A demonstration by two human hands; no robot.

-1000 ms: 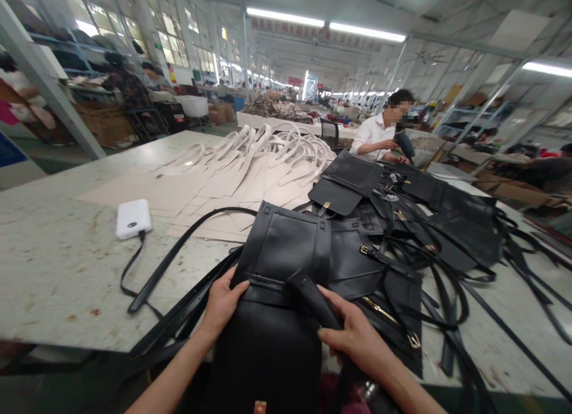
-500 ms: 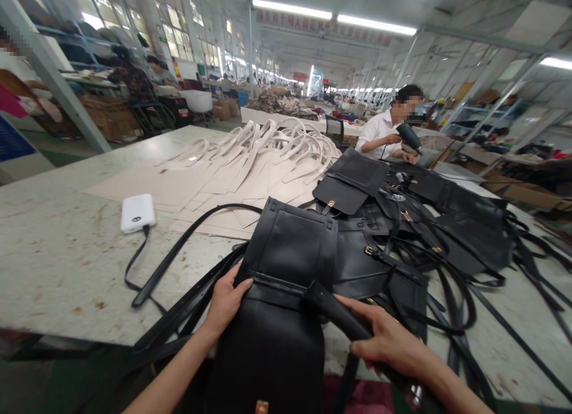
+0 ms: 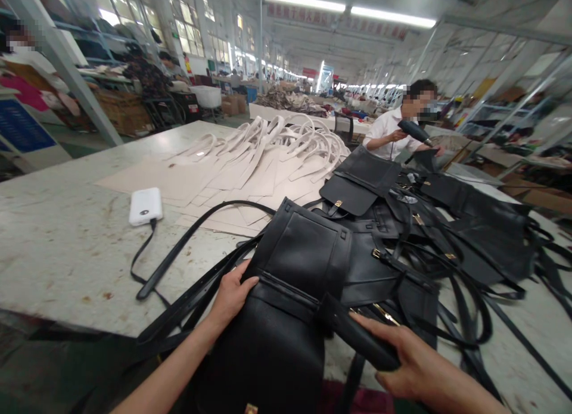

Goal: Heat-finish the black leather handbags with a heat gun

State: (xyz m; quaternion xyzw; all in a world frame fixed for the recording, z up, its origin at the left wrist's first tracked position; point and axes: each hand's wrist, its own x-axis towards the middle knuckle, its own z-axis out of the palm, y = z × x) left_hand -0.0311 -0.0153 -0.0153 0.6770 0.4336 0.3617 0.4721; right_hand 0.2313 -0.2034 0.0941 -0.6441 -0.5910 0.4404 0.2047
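Note:
A black leather bag (image 3: 304, 253) lies at the table's front edge, its flap hanging toward me with a gold clasp at the bottom. My left hand (image 3: 232, 295) grips the bag's left side near the fold, thumb on top and fingers partly hidden beneath. In my right hand (image 3: 397, 354) is a black hair dryer (image 3: 357, 333), its front end close to the right end of the fold seam. Whether that end touches the leather I cannot tell. Black straps (image 3: 201, 289) trail off to the left of the bag.
More black bags (image 3: 473, 217) and loose straps are heaped to the right. Pale cut pieces with looped handles (image 3: 268, 158) spread behind. A white power bank (image 3: 145, 206) with a cable sits left on the table (image 3: 67, 241). Across it, a co-worker (image 3: 393, 131) holds a dark hair dryer (image 3: 414, 131).
The view has shifted slightly, so most things sit further right. My hair dryer stays near the fold seam. The co-worker's dryer has tilted flatter, and a black piece shows at their other hand.

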